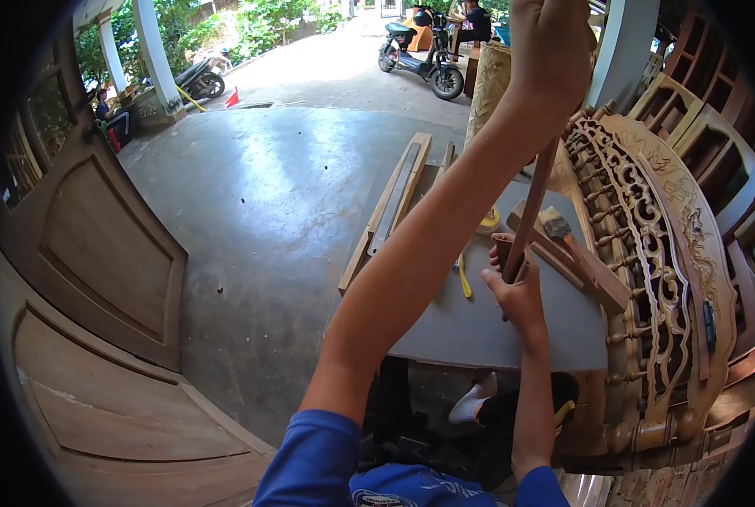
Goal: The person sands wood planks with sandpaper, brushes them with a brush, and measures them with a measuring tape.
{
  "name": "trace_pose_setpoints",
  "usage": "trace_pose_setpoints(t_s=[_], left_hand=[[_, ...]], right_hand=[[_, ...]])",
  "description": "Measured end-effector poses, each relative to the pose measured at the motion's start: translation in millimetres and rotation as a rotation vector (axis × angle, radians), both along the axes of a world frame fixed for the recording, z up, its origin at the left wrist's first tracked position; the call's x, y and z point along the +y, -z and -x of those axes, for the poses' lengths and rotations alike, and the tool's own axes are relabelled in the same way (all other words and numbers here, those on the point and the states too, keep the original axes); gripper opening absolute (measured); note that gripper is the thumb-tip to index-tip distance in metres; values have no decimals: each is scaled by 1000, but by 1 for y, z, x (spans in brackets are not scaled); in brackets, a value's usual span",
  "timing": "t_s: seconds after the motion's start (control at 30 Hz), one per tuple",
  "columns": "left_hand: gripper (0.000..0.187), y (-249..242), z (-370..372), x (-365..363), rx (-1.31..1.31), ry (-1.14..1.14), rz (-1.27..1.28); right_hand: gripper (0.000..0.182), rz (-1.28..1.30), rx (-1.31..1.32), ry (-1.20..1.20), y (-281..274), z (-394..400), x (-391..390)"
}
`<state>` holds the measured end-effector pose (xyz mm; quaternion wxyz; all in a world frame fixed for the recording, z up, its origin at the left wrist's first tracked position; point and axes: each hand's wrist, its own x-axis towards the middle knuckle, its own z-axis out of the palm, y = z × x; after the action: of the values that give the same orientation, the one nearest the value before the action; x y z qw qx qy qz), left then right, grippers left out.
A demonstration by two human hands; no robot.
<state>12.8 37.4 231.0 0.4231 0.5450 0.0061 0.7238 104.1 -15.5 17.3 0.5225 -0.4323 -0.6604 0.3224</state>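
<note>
A long, narrow brown strip (536,207) stands steeply above the grey tabletop (453,329). My right hand (515,291) is wrapped round its lower end. My left hand (556,38) is raised at the top edge of the view, above the strip's upper part; its fingers are mostly out of sight, and what they hold cannot be made out. A brush (556,224) lies on wooden pieces just right of the strip. Left of my right hand are a yellow-handled tool (464,279) and a yellow roll (489,221), partly behind my left forearm.
Wooden bars with a metal strip (394,198) lie at the table's left. Carved wooden panels (673,253) stand close on the right, door panels (115,253) on the left. Scooters (424,55) and people (476,24) are farther off.
</note>
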Motion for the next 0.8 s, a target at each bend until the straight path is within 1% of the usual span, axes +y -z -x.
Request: trace_pose_setpoints(t_s=[0.03,0.07,0.1,0.13,0.17,0.2,0.23,0.27,0.3,0.33,0.37,0.4,0.43,0.47,0.5,0.53,0.57,0.6,0.63,0.67,0.7,0.73,0.77,0.8], left_hand=[[36,0,0,0,29,89,-4],[35,1,-4,-1,56,49,-34],[35,1,-8,-6,81,13,-59],[35,-1,-13,-11,104,-26,-85],[36,-9,-21,-16,119,17,62],[36,-7,-24,-15,104,38,8],[36,-6,-27,-13,91,60,-48],[36,-5,-29,-12,80,85,-102],[35,-6,-25,-15,99,57,-11],[35,-6,-19,-17,120,19,-6],[35,-4,-11,-19,138,-18,-3],[35,-2,-6,-22,155,-55,2],[35,-11,-6,-34,254,-125,235],[35,-11,-8,-29,221,-122,185],[35,-9,-12,-20,189,-112,142],[34,-5,-17,-16,155,-97,104],[34,-5,-19,-20,133,-77,72],[32,-4,-26,-5,74,-211,-101],[29,-3,-19,-14,159,-173,-40],[23,-4,-13,-17,134,-93,30],[23,-5,-7,-21,103,-16,102],[24,-2,1,-17,81,-20,60],[25,1,10,-14,60,-23,19],[26,3,15,-8,7,31,5]], right_hand=[[42,20,10,3,-6,0,0],[42,42,23,10,-13,-1,-1],[37,-32,87,10,-39,4,-1],[35,-63,128,18,-76,8,-8],[34,-73,148,29,-91,9,-12],[33,-84,169,40,-105,11,-16],[32,-78,171,53,-107,11,-17],[33,-78,138,63,-89,10,-15],[33,-79,106,72,-71,9,-13],[33,-79,73,82,-52,8,-11],[34,-1,48,62,-17,3,-7],[34,78,21,44,-14,5,-11],[35,54,35,63,-17,3,-9],[35,29,51,85,-23,2,-1],[36,12,68,114,-40,6,1],[37,-37,91,120,-73,10,-5],[38,-133,108,87,-101,14,-5],[39,-228,124,51,-128,17,-4],[39,-369,136,-25,-137,18,-1],[41,-301,95,-3,-125,18,-4],[44,-239,54,16,-102,19,-6],[46,-185,10,29,-76,18,-6],[51,-191,-35,23,-29,13,-3],[58,-196,-80,14,3,7,0]])
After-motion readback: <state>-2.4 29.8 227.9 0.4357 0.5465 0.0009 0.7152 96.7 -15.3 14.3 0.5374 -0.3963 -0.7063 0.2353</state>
